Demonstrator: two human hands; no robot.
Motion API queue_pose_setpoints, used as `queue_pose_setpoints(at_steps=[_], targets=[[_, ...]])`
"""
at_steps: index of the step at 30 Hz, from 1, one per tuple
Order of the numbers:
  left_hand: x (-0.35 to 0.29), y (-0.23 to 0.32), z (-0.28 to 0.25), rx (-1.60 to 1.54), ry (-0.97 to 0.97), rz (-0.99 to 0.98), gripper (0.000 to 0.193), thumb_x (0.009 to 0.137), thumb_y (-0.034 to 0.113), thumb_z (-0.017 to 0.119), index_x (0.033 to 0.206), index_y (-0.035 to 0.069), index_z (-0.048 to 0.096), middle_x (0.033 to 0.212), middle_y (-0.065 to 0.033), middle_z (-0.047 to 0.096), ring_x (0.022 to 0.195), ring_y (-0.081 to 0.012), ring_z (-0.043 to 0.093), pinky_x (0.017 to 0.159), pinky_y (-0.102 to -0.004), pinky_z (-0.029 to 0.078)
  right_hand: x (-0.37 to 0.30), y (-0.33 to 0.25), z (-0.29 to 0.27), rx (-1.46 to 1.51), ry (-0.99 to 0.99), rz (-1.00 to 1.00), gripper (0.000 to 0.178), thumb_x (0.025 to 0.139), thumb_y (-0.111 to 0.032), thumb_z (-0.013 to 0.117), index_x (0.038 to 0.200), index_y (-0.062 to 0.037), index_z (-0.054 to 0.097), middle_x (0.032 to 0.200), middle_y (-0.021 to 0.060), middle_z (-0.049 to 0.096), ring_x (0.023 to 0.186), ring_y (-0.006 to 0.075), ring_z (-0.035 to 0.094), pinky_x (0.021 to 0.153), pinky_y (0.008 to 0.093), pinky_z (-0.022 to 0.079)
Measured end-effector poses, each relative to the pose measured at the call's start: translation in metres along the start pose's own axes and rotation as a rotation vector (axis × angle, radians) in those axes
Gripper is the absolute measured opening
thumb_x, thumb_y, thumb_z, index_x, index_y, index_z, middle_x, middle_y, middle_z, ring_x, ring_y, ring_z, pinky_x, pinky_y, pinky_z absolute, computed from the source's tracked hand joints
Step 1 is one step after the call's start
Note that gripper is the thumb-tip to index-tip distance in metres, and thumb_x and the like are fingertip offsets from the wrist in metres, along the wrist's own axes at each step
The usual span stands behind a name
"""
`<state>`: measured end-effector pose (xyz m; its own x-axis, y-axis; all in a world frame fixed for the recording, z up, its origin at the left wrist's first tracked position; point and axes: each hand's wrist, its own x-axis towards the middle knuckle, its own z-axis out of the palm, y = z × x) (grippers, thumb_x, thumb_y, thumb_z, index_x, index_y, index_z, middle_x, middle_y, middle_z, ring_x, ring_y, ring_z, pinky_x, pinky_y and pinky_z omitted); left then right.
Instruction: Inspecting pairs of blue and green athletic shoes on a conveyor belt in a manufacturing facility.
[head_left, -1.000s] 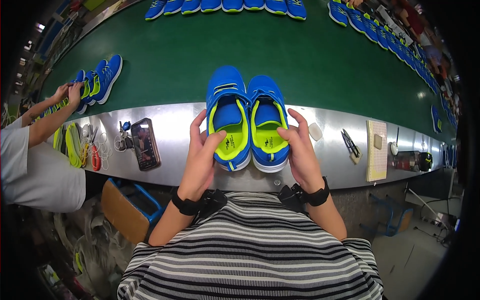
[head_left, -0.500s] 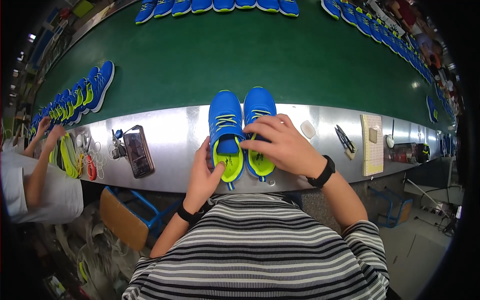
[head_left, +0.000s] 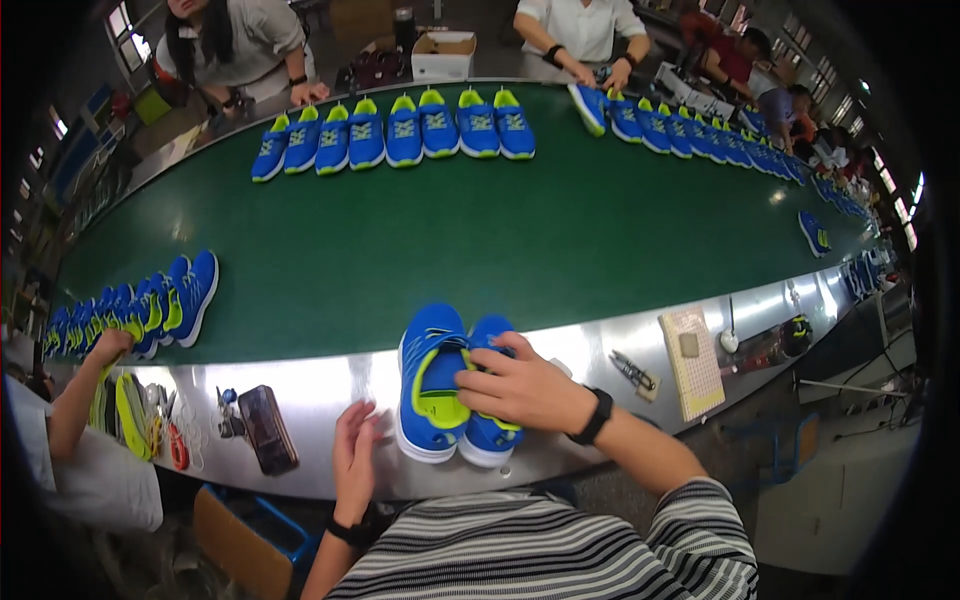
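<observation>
Two blue sneakers with lime-green linings and white soles stand side by side in front of me, the left sneaker [head_left: 424, 437] and the right sneaker [head_left: 489, 434]. Their heels point toward me. My right hand [head_left: 528, 386] reaches over the right sneaker from its outer side, fingers curled at the inner collars where the two meet; it appears to grip both. Part of the right sneaker is hidden under it. Beside the left sneaker, my left hand [head_left: 354, 455] is off the shoe, fingers apart and holding nothing.
A phone [head_left: 268, 430], scissors [head_left: 178, 446] and green insoles [head_left: 132, 415] lie left on the metal edge [head_left: 330, 385]. Thread snips [head_left: 632, 372] and a paper pad [head_left: 692, 365] lie right. Rows of sneakers [head_left: 404, 135] stand on the green belt [head_left: 390, 235]; co-workers sit around it.
My left hand has let go of the left sneaker and drawn away leftward. The sneakers' heels now show their white soles. The view has tilted up, bringing in co-workers across the belt.
</observation>
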<state>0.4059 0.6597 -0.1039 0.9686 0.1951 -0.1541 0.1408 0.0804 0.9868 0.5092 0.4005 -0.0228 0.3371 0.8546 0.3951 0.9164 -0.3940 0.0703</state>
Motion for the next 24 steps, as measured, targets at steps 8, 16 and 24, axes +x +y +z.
queue_pose_setpoints(at_steps=[8, 16, 24], targets=[[-0.018, -0.027, -0.041, 0.821, 0.06, 0.488, 0.018, 0.081, 0.005, 0.061, 0.098, -0.001, 0.061, 0.113, -0.0189, 0.058, 0.109, -0.0386, 0.052, 0.095, -0.0455, 0.041, -0.017, 0.045, -0.063, 0.096, 0.325, 0.553, 0.021, 0.064, -0.018, 0.073, 0.078, -0.0093, 0.059, 0.071, 0.0027, 0.053, 0.068, 0.0206, 0.055, 0.075, 0.0363, 0.038], [-0.025, -0.039, -0.037, 0.84, 0.073, 0.512, 0.017, 0.081, 0.008, 0.063, 0.096, 0.0, 0.062, 0.118, -0.0196, 0.058, 0.113, -0.0386, 0.051, 0.098, -0.0463, 0.04, -0.019, 0.343, -0.099, -0.171, 0.503, 1.061, 0.056, 0.068, -0.054, 0.076, 0.094, -0.0045, 0.07, 0.085, 0.0143, 0.069, 0.078, 0.0297, 0.066, 0.068, 0.0397, 0.05], [-0.03, -0.048, -0.056, 0.872, 0.17, 0.514, 0.023, 0.086, 0.011, 0.064, 0.106, -0.001, 0.062, 0.118, -0.0198, 0.059, 0.112, -0.0365, 0.053, 0.096, -0.0431, 0.042, 0.032, 0.258, -0.044, 0.581, 0.611, 0.782, 0.021, 0.088, -0.016, 0.067, 0.104, -0.0021, 0.063, 0.091, -0.0014, 0.062, 0.082, 0.0071, 0.055, 0.074, 0.0244, 0.047]])
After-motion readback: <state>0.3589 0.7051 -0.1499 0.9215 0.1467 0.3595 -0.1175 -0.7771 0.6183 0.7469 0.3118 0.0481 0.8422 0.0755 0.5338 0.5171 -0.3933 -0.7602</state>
